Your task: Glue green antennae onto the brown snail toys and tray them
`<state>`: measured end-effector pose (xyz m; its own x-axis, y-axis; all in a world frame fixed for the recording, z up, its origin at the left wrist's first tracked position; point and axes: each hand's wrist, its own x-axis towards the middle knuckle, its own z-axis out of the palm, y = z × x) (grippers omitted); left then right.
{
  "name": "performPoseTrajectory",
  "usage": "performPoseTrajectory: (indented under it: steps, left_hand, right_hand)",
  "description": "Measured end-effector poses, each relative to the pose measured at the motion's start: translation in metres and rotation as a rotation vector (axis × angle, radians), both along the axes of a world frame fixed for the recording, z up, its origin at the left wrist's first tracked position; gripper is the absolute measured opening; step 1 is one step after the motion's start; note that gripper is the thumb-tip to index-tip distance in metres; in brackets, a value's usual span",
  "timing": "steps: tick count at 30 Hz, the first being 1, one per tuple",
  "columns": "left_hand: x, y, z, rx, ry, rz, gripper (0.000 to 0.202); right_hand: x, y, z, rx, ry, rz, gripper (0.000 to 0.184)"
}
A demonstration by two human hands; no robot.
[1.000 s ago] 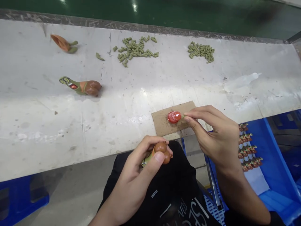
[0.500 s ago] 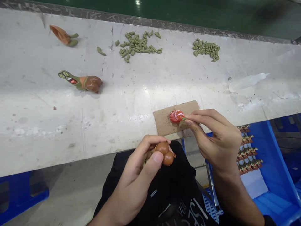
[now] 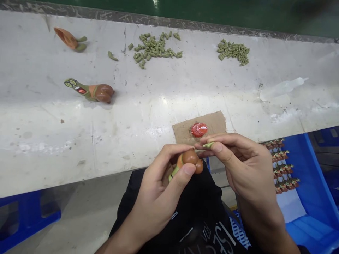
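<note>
1. Far left, on a scuffed white bench top (image 3: pixel 53 141), I see a hollow orange shell half (image 3: pixel 66 38) lying with curved green stubs (image 3: pixel 81 47) at its end. Below it lies a finished-looking toy snail (image 3: pixel 91 91) with a glossy brown shell, an olive body and painted eyes. A dark blue plastic stool (image 3: pixel 29 215) is cut off by the frame's lower left corner.
2. Along the far edge, I can make out a lone green piece (image 3: pixel 112 55) and two loose piles of small green pellets (image 3: pixel 155 47) (image 3: pixel 233 52). Their exact material is hard to tell from here.
3. The person's left hand (image 3: pixel 159 187) is closed around a brown-shelled toy snail (image 3: pixel 190 160), held just above a black cloth lap (image 3: pixel 190 215). The thumb and fingers hide much of its olive body.
4. On a torn cardboard scrap (image 3: pixel 213 121) sits a shiny red moulded disc (image 3: pixel 199 129), just beyond the hands.
5. The right hand (image 3: pixel 246 165) pinches a small green peg (image 3: pixel 209 144) narrowly between thumb and forefinger, close beside the snail but not touching it.
6. Far right, a blue plastic crate (image 3: pixel 309 176) holds rows of small red-brown toys (image 3: pixel 282 164). On the bench above it lies a clear, cloudy plastic bottle (image 3: pixel 282 89).
</note>
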<state>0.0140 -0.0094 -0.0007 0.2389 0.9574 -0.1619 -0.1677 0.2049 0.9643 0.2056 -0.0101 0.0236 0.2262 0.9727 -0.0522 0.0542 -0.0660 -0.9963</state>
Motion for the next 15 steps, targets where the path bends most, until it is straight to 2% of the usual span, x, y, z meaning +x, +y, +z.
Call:
performPoseTrajectory:
  steps: [4, 15]
  left_hand:
    - [0.0017, 0.0015, 0.001, 0.036, 0.022, -0.012, 0.013]
    - [-0.0009, 0.0016, -0.0024, 0.056, 0.079, -0.03, 0.011]
  right_hand:
    - [-0.0017, -0.002, -0.0004, -0.03, 0.071, 0.002, 0.009]
    - [-0.0072, -0.0027, -0.0012, -0.045, 0.01, 0.012, 0.018]
